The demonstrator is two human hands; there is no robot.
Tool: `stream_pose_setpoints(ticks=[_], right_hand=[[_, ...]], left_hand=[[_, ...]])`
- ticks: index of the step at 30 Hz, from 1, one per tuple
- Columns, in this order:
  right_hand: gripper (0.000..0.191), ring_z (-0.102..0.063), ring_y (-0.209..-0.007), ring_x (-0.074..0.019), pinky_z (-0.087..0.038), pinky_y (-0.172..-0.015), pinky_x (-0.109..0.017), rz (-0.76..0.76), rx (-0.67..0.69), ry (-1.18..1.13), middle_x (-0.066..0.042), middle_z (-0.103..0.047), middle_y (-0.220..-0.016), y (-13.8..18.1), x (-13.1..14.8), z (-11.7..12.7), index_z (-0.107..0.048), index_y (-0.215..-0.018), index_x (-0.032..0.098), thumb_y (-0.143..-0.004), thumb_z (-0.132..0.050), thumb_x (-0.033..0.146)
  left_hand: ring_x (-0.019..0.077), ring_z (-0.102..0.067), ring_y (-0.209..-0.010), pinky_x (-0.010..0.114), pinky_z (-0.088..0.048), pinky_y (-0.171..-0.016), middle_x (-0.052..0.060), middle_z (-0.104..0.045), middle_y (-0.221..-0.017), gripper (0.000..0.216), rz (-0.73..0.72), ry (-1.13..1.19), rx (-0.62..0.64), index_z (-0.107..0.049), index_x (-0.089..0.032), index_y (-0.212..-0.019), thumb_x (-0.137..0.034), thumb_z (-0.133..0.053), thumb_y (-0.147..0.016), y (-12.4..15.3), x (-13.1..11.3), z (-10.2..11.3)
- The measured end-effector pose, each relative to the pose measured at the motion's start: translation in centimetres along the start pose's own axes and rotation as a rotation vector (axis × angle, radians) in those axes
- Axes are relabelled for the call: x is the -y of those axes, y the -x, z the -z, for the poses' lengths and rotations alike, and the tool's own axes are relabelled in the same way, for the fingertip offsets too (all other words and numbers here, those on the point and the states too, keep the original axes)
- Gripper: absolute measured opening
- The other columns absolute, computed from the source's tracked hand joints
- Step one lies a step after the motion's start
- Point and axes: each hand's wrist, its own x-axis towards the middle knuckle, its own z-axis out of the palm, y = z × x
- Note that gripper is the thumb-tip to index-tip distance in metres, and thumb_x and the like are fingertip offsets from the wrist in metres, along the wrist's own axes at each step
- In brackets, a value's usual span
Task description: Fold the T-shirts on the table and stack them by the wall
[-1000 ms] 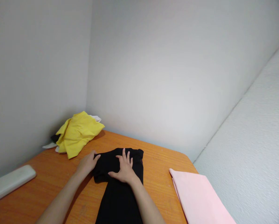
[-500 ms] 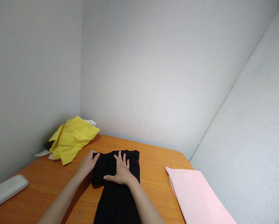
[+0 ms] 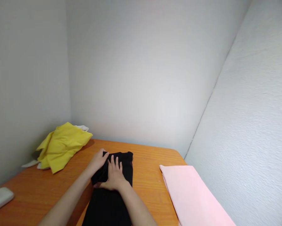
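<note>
A black garment, seemingly a pair of trousers (image 3: 107, 204), lies lengthwise on the wooden table, its far end bunched with what looks like a gathered waistband. My left hand (image 3: 98, 161) pinches the far left corner between thumb and fingers, lifting that edge a little inward. Flat on the cloth rests my right hand (image 3: 113, 176), fingers spread and pointing away from me, thumb stretched left near the garment's left edge. The near end of the garment runs out of the bottom of the view.
Folded pink cloth (image 3: 192, 194) lies at the table's right side. At the back left a crumpled yellow cloth (image 3: 64, 144) sits over white and dark pieces. A white oblong object (image 3: 0, 199) is at the left edge. Walls enclose the orange-brown table (image 3: 150, 182).
My left hand has drawn the garment's left part inward to the right, so the wide flap at the left is now narrower. The right hand stays spread on it. The view has shifted slightly.
</note>
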Motion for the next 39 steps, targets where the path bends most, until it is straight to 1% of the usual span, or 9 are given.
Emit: stream_pose_setpoints(ticks=[4, 8, 12, 15, 21, 28, 31, 35, 39], right_hand=[[0.111, -0.007, -0.145, -0.0342, -0.013, -0.115, -0.055, 0.026, 0.007, -0.258, -0.016, -0.015, -0.158, -0.4, -2.4, 2.9, -0.021, -0.151, 0.02, -0.062, -0.08, 0.049], [0.058, -0.049, -0.126, -0.0235, -0.038, -0.106, -0.041, -0.082, -0.432, -0.51, -0.012, -0.053, -0.135, -0.4, -5.4, 6.9, -0.049, -0.132, 0.022, -0.078, -0.066, 0.032], [0.037, -0.059, -0.109, -0.0179, -0.048, -0.092, -0.034, -0.127, -0.544, -0.521, -0.011, -0.061, -0.117, -0.1, -6.7, 9.2, -0.053, -0.122, 0.02, -0.086, -0.053, 0.028], [0.028, -0.062, -0.099, -0.0156, -0.049, -0.087, -0.029, -0.129, -0.513, -0.487, -0.008, -0.064, -0.107, 0.2, -6.3, 9.5, -0.057, -0.113, 0.019, -0.085, -0.054, 0.025], [0.024, -0.063, -0.087, -0.0149, -0.049, -0.079, -0.027, -0.096, -0.317, -0.345, -0.006, -0.067, -0.1, 0.4, -3.7, 8.8, -0.063, -0.107, 0.017, -0.083, -0.062, 0.023], [0.014, -0.06, -0.064, -0.0123, -0.043, -0.058, -0.021, -0.014, 0.088, -0.15, 0.003, -0.065, -0.071, 1.0, 0.4, 7.0, -0.068, -0.08, 0.019, -0.069, -0.076, 0.019], [0.016, -0.059, -0.065, -0.0134, -0.041, -0.058, -0.022, 0.015, 0.152, -0.047, 0.004, -0.063, -0.07, 1.5, 2.1, 6.9, -0.068, -0.08, 0.02, -0.067, -0.077, 0.019], [0.029, -0.059, -0.09, -0.0209, -0.044, -0.076, -0.029, 0.047, 0.087, 0.109, -0.003, -0.063, -0.095, 2.3, 3.6, 6.9, -0.066, -0.092, 0.02, -0.065, -0.078, 0.02], [0.047, -0.05, -0.106, -0.0284, -0.042, -0.087, -0.037, 0.083, 0.028, 0.302, -0.01, -0.055, -0.112, 2.7, 3.8, 6.3, -0.061, -0.104, 0.018, -0.062, -0.081, 0.024]], left_hand=[[0.0267, -0.064, -0.094, 0.035, -0.046, -0.082, 0.013, -0.067, -0.094, 0.017, -0.004, -0.042, 0.038, -0.05, -0.02, -0.088, -0.035, -0.043, -0.086, 0.0, -1.4, -0.8], [0.026, -0.068, -0.081, 0.035, -0.049, -0.07, 0.014, -0.069, -0.093, 0.021, 0.019, -0.022, 0.11, -0.049, -0.018, -0.094, -0.036, -0.045, -0.085, 0.4, -2.3, -2.3], [0.0186, -0.065, -0.056, 0.029, -0.049, -0.054, 0.005, -0.069, -0.072, 0.024, -0.037, 0.092, 0.299, -0.051, -0.019, -0.09, -0.04, -0.04, -0.087, 1.7, -2.8, -4.0], [0.0168, -0.068, -0.07, 0.028, -0.053, -0.066, 0.003, -0.071, -0.079, 0.02, -0.16, 0.178, 0.349, -0.056, -0.02, -0.087, -0.031, -0.04, -0.083, 2.4, -1.8, -3.2], [0.0245, -0.061, -0.104, 0.042, -0.044, -0.101, 0.01, -0.07, -0.1, 0.027, -0.302, 0.194, 0.183, -0.066, -0.021, -0.088, -0.03, -0.042, -0.082, 3.0, 2.3, 0.6], [0.0228, -0.034, -0.14, 0.045, -0.026, -0.117, 0.004, -0.042, -0.151, 0.039, -0.548, -0.056, 0.289, -0.058, -0.029, -0.128, -0.031, -0.045, -0.091, 5.3, 3.6, -0.4], [0.0216, -0.028, -0.143, 0.046, -0.025, -0.117, 0.004, -0.035, -0.154, 0.04, -0.509, -0.018, 0.321, -0.054, -0.028, -0.132, -0.032, -0.038, -0.095, 5.7, 3.8, -1.1], [0.0226, -0.034, -0.139, 0.044, -0.026, -0.117, 0.008, -0.04, -0.151, 0.037, -0.465, 0.076, 0.315, -0.06, -0.023, -0.12, -0.028, -0.035, -0.093, 6.3, 3.5, -0.5], [0.0231, -0.054, -0.109, 0.04, -0.043, -0.099, 0.008, -0.058, -0.114, 0.027, -0.377, 0.1, 0.173, -0.056, -0.021, -0.097, -0.017, -0.044, -0.074, 8.0, 2.4, 0.9]])
